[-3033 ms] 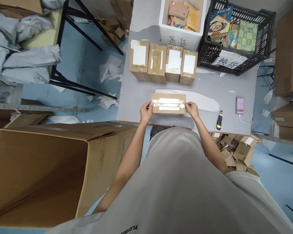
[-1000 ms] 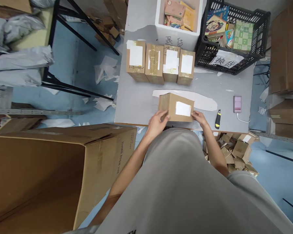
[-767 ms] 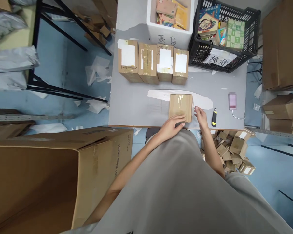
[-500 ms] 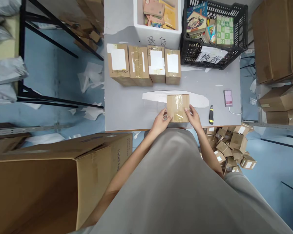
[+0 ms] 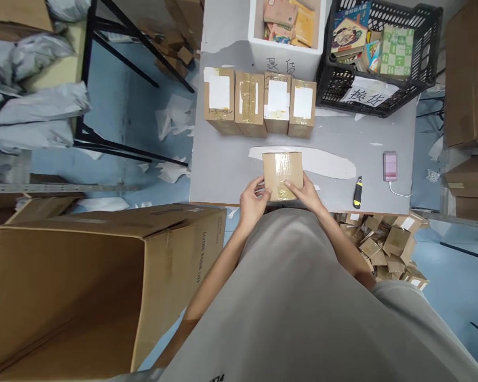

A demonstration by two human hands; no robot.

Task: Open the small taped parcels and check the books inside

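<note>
A small brown cardboard box [image 5: 282, 175] with shiny clear tape on top is held between both hands at the near edge of the grey table [image 5: 219, 175]. My left hand [image 5: 255, 202] grips its left side, thumb at the lower left corner. My right hand [image 5: 306, 194] holds the right side, with the thumb resting on the top face. Behind the box lies a white paper strip [image 5: 334, 165]. Several taped boxes with white labels [image 5: 250, 105] stand in a row farther back. To the right are a black and yellow cutter [image 5: 357, 193] and a phone [image 5: 390, 166] on a cable.
A white bin [image 5: 287, 53] and a black crate [image 5: 382, 106], both holding books, stand at the table's back. On the left is a large open carton [image 5: 183, 254]. Small boxes [image 5: 398, 244] are heaped beyond the near right edge. Grey parcels [image 5: 43, 111] lie on a left shelf.
The view has shifted, so the table appears farther right. Held in both hands, the box has moved left relative to the table, and my right thumb lies farther over its top.
</note>
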